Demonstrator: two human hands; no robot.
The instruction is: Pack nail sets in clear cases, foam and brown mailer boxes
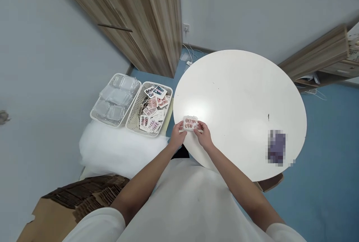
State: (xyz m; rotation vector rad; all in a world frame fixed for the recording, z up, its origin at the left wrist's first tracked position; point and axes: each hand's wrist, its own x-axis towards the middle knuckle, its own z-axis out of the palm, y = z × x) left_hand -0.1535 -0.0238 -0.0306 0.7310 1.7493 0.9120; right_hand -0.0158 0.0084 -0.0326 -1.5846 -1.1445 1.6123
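Between my two hands is a small clear plastic box with a card of pinkish press-on nails inside, held at the near left edge of the round white table. My left hand grips its left side, with fingers behind and thumb in front. On the opposite side, my right hand closes on the right edge in the same way. Left of the table, a white basket is full of cards bearing press-on nails in several colours.
A second white basket holds clear plastic boxes. Below it lie white wrapping and stacked brown cardboard. The round table carries a blurred purple item at right. A wood-grain cabinet stands behind the baskets.
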